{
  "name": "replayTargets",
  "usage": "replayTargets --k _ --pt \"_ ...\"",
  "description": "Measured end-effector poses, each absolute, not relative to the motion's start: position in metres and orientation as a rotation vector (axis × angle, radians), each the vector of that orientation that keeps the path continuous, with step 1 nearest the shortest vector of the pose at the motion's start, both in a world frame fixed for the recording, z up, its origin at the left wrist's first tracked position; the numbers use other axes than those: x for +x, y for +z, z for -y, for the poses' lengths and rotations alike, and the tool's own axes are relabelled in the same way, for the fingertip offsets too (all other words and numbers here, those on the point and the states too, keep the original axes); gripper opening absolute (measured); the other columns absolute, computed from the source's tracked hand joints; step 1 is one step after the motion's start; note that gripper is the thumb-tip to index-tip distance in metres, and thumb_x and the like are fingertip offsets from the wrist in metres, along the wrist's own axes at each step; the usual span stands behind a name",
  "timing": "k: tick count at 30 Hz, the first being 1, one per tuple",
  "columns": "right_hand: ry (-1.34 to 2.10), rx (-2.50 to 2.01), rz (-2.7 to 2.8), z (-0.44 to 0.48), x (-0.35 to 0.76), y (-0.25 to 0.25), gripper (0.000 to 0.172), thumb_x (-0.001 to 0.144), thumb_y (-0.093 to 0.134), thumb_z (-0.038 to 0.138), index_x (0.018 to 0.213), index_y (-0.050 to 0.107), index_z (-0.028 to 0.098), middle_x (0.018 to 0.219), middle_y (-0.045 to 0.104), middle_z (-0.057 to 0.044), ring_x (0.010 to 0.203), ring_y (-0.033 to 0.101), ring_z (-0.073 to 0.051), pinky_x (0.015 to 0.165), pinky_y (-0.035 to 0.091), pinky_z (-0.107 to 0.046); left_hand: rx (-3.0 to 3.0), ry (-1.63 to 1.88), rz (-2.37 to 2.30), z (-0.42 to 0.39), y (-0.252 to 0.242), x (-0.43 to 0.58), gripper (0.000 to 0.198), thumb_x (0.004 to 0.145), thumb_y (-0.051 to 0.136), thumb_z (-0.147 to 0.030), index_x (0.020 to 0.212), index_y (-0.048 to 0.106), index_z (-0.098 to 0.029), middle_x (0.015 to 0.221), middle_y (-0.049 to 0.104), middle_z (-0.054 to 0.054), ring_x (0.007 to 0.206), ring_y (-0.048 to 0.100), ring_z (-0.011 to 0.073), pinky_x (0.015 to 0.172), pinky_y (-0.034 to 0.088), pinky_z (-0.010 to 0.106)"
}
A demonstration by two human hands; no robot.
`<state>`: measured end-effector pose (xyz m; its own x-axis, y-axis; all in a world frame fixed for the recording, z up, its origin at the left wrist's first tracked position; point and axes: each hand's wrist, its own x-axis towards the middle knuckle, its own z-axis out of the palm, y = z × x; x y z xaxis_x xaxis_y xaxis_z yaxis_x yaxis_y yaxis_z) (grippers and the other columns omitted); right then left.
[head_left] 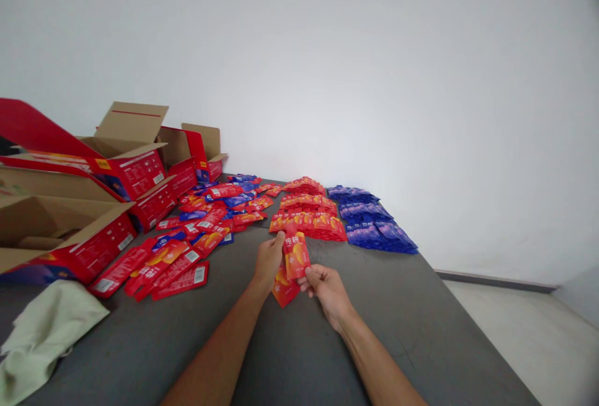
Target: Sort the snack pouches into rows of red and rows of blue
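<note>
My left hand [268, 260] is closed at the upper left edge of a red packet [296, 256] with orange fruit printed on it. Between thumb and fingers, my right hand [329, 292] pinches the same packet's lower right corner. Partly behind it, lower down, shows a second red packet [283, 289]; whether a hand grips that one too is hidden. Just beyond my hands lie overlapping rows of red packets [309, 224]. To their right are rows of blue packets [378, 233].
A loose heap of mixed red and blue packets [210, 216] spreads on the left of the dark table [299, 350]. Several open red cartons [105, 244] stand at the far left, with a pale green cloth [51, 331] in front. A white wall [355, 82] rises behind.
</note>
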<state>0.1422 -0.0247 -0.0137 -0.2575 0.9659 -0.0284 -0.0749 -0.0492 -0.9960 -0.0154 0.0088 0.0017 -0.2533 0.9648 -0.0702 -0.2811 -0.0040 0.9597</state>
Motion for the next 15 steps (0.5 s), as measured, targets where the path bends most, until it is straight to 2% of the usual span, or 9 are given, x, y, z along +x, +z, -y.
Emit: replayTargets --k 4,8,10,12,15 --pt "1.318 -1.049 1.309 -0.001 0.140 -0.007 0.035 0.082 0.062 0.049 0.076 0.065 0.015 0.066 0.063 -0.004 0.054 0.052 -0.011 0.049 0.037 -0.022 0.832 1.397 -1.190 -0.013 0.000 -0.012 0.048 0.078 0.058 -0.058 0.089 0.066 -0.012 0.073 0.070 0.009 0.054 0.063 0.0166 0.046 0.046 0.025" --pt "1.130 -1.103 1.340 -0.037 0.137 0.001 0.031 0.084 0.056 0.044 0.085 0.064 0.015 0.069 0.064 -0.004 0.055 0.053 -0.012 0.049 0.038 -0.022 0.857 1.372 -1.247 -0.017 -0.007 -0.012 0.041 0.078 0.058 -0.049 0.092 0.066 -0.010 0.076 0.070 0.011 0.055 0.065 0.0163 0.045 0.045 0.024" --pt "1.047 -1.147 1.300 -0.055 0.134 0.003 0.032 0.084 0.056 0.039 0.103 0.063 0.013 0.072 0.066 -0.005 0.058 0.057 -0.014 0.050 0.040 -0.023 0.881 1.374 -1.258 -0.017 -0.008 -0.013 0.037 0.079 0.058 -0.045 0.090 0.066 -0.011 0.075 0.070 0.011 0.054 0.064 0.0154 0.045 0.044 0.023" --pt "1.010 -1.224 1.234 -0.072 0.131 0.004 0.044 0.086 0.053 0.033 0.124 0.054 0.010 0.072 0.067 -0.005 0.058 0.059 -0.015 0.052 0.043 -0.024 0.909 1.378 -1.279 -0.017 -0.008 -0.015 0.033 0.079 0.057 -0.041 0.089 0.067 -0.011 0.074 0.070 0.010 0.054 0.063 0.0147 0.045 0.043 0.022" --pt "0.955 -1.319 1.224 -0.093 0.128 0.005 0.053 0.088 0.049 0.025 0.137 0.044 0.006 0.072 0.068 -0.007 0.057 0.061 -0.016 0.052 0.044 -0.025 0.955 1.376 -1.327 -0.017 -0.008 -0.018 0.028 0.079 0.056 -0.035 0.089 0.067 -0.012 0.073 0.069 0.009 0.053 0.063 0.0139 0.044 0.042 0.021"
